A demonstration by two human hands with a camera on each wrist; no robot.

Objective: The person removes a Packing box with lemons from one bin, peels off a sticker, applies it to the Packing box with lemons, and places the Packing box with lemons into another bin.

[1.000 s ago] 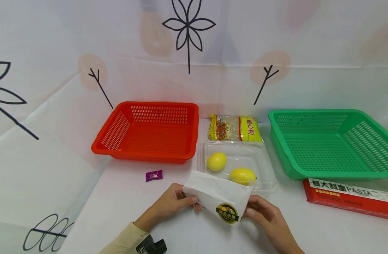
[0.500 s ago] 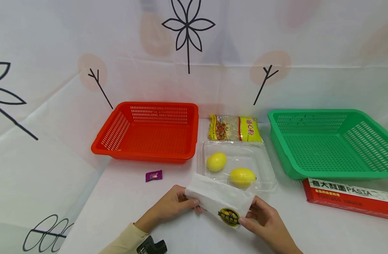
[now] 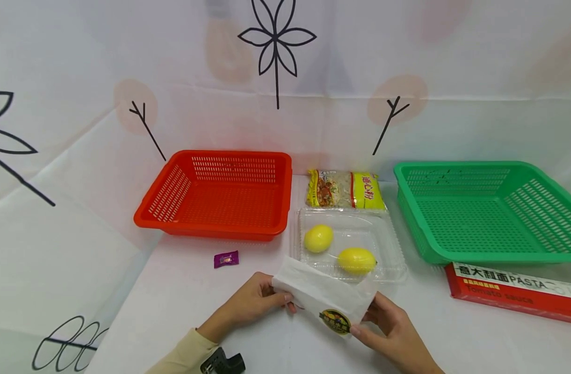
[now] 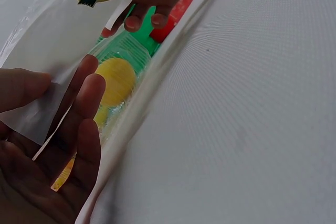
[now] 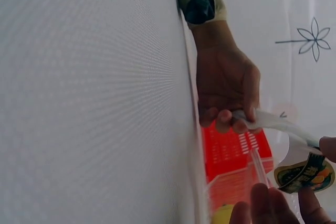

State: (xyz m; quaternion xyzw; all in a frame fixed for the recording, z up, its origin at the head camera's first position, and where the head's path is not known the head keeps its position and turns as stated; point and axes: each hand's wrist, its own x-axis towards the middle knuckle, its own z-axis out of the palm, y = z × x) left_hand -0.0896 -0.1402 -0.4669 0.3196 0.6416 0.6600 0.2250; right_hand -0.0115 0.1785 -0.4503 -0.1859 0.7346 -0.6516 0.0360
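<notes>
A white bag [image 3: 308, 285] with a round black, gold-edged fruit label [image 3: 335, 321] hangs between both hands above the table. My left hand [image 3: 252, 304] pinches its left end, thumb in front and fingers behind, as the left wrist view also shows. At the other end my right hand [image 3: 390, 330] grips the bag, its thumb by the label. Just beyond lies a clear plastic tray [image 3: 390, 254] with two lemons, one at the left [image 3: 319, 238] and one nearer [image 3: 357, 260]. Whether the bag contains anything is hidden.
Behind the tray lies a yellow pasta packet [image 3: 346, 189]. A red basket [image 3: 229, 228] stands at the back left, a green basket [image 3: 500, 256] on the right. A red pasta box [image 3: 519, 293] lies before the green one; a purple-wrapped candy [image 3: 226, 259] is left of the hands.
The right hand has shifted its grip, its thumb now on the bag's front by the label. The bag's upper edge has dropped slightly and its right side is more creased. The left hand barely moved.
</notes>
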